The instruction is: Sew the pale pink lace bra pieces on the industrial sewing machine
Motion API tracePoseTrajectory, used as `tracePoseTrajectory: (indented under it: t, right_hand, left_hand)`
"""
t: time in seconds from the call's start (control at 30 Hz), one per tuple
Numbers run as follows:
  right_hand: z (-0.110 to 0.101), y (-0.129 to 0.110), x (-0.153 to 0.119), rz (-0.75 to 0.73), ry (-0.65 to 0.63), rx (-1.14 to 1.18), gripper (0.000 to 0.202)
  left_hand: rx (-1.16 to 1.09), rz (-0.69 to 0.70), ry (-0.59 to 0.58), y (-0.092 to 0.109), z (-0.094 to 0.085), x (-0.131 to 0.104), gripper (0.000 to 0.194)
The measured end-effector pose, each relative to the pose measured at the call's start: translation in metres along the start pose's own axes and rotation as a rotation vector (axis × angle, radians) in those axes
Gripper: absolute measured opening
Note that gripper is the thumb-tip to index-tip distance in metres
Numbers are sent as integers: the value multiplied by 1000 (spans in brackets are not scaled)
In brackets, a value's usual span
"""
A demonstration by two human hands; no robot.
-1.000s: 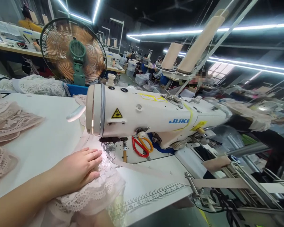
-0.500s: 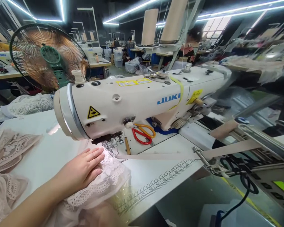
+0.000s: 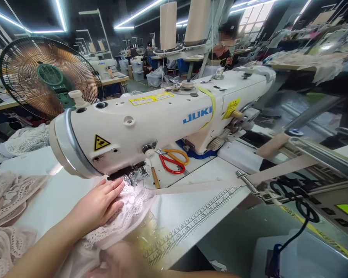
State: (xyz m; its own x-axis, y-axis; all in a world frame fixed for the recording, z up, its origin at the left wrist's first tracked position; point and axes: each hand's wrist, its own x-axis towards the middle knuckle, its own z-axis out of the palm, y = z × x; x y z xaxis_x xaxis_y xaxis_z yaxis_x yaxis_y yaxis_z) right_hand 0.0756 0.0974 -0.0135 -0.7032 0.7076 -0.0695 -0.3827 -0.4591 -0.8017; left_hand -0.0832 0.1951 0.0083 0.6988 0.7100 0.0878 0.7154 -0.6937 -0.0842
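My left hand [image 3: 97,206] lies flat, fingers together, on a piece of pale pink lace fabric [image 3: 133,204], pressing it onto the white table [image 3: 60,193] just in front of the presser foot [image 3: 133,177] of a white JUKI sewing machine [image 3: 162,116]. My right hand [image 3: 118,262] is at the bottom edge, blurred, at the near end of the same lace; its grip cannot be made out. A beige elastic tape [image 3: 197,186] runs from a metal guide [image 3: 245,181] on the right to the presser foot.
Red and orange scissors [image 3: 172,158] lie behind the needle. More lace [image 3: 8,200] is piled at the left. A printed ruler [image 3: 191,227] runs along the table edge. A fan [image 3: 46,77] stands behind; thread cones [image 3: 168,23] rise above. Another person [image 3: 224,46] sits beyond.
The view has swung to the right and down, so the machine sits lower and further left. My left hand stays flat on the lace by the presser foot; my right hand has come into view.
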Motion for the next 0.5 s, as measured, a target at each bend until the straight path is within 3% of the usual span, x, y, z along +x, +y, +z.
tracePoseTrajectory:
  t: [0.27, 0.5]
  right_hand:
    - [0, 2, 6, -43, 98, -29, 26]
    - [-3, 7, 17, -56, 87, -76, 42]
  left_hand:
    - [96, 30, -36, -6, -7, 11, 63]
    - [132, -8, -100, -11, -11, 17, 62]
